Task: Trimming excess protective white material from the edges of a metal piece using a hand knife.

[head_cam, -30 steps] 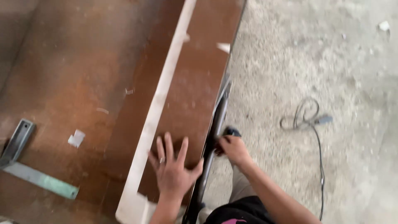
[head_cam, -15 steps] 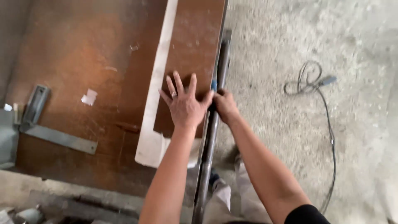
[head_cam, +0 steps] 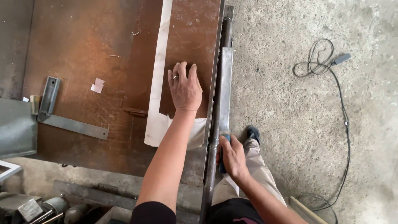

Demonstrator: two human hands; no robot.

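My left hand lies flat, fingers spread, on a rusty brown metal sheet at the right edge of a steel work table. A pale strip of sheet runs along the brown sheet's left side and under its near end. My right hand grips the blue-wrapped handle of a long steel shear blade lever that runs along the table's right edge.
A grey steel try square lies on the table at left, with a small paper scrap nearby. A black cable loops on the concrete floor at right. My shoe stands beside the table. Metal parts lie bottom left.
My right hand has slid back along the lever toward me, away from my left hand. My left hand stays flat on the brown sheet. The view has shifted.
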